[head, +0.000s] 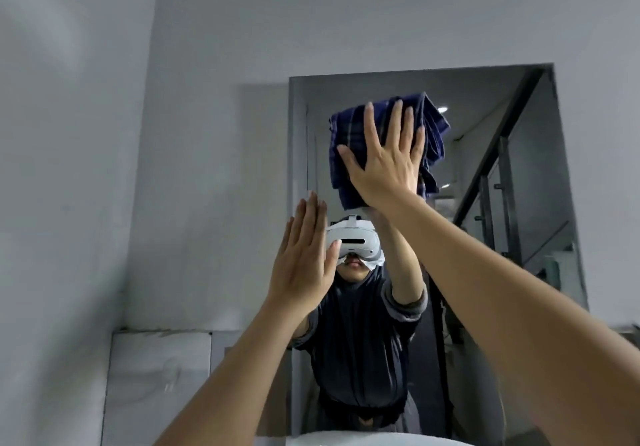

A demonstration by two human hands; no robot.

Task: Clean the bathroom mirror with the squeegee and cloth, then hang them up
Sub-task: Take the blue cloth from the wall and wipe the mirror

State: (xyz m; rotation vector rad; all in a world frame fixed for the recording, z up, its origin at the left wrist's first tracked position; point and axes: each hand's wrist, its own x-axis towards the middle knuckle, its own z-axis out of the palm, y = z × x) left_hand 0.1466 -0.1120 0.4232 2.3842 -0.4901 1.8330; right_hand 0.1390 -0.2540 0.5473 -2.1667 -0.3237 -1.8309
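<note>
A staircase railing [498, 154] showed reflected in the mirror [540, 203], set in a pale grey wall [173, 133]; the right hand [384, 161], fingers spread flat, pressed the dark blue cloth [349, 140] against the upper glass; the left hand [301, 258] was raised, fingers straight and together, holding nothing.

I see no words, numbers, labels or signs that I can read here. The blue cloth [349, 140] I press on the mirror [540, 175] has only stripes, no writing. The white headset [356, 241], seen in the mirror below the cloth, shows a dark strip but no name I can make out.
</note>
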